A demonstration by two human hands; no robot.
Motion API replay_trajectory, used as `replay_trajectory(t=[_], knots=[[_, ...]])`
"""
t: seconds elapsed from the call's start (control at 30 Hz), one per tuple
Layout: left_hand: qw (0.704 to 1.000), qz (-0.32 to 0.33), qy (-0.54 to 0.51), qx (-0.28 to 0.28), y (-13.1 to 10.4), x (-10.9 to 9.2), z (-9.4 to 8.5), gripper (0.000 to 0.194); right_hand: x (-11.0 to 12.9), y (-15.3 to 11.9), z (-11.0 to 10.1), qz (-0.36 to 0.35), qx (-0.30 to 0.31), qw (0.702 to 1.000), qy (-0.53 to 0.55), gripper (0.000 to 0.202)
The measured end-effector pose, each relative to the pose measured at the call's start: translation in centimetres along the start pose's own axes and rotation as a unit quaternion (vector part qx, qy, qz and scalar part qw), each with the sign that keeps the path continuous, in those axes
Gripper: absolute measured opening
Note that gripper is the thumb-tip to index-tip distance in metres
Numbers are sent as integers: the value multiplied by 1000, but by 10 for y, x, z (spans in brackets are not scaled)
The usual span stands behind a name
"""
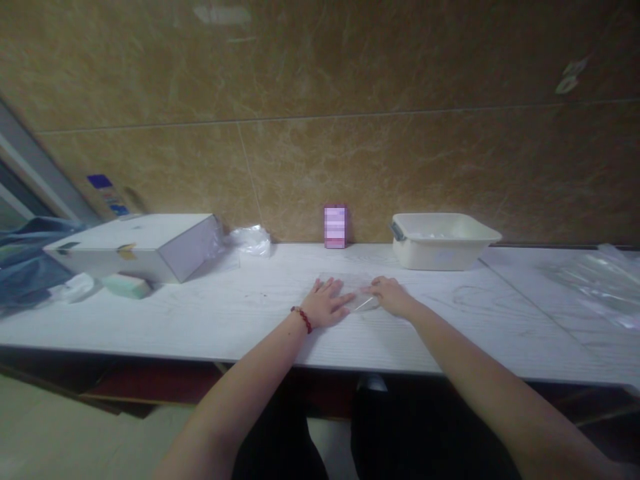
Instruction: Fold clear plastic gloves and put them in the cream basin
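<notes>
A small clear plastic bag (364, 301) lies flat on the white wood-grain table (240, 327). My left hand (326, 303), with a red bead bracelet (302, 319) at the wrist, presses down on the bag's left part with fingers spread. At the bag's right end, my right hand (391, 295) has its fingers closed in a pinch on the plastic. Whether anything lies inside the bag is too blurred to tell.
Behind my hands a phone (335, 228) leans on the tiled wall. A cream plastic bin (440, 253) stands back right; clear plastic bags (600, 283) lie far right. Leftward are a white box (135, 243), a pale green sponge-like block (127, 286) and crumpled plastic (250, 240).
</notes>
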State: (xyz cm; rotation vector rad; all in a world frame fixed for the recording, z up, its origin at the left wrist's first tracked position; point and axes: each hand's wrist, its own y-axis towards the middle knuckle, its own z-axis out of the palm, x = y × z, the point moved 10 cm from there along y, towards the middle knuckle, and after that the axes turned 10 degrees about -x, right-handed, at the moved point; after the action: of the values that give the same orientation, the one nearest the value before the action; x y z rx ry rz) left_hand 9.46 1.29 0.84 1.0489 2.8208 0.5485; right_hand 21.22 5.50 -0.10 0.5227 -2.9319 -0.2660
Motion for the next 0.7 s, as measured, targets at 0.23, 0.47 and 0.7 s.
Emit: replay_trajectory(t=[0.23,0.47,0.7], knots=[[997,58,-48,9,7,-19,-4,50,-2,1,4,-4,0,1000,17,44],[991,108,-71,29,9,-35,2,52,-2,1,-2,12,-11,999,45,42],[992,104,-64,35,7,-34,3,54,-12,-4,-4,93,56,968,225,28]])
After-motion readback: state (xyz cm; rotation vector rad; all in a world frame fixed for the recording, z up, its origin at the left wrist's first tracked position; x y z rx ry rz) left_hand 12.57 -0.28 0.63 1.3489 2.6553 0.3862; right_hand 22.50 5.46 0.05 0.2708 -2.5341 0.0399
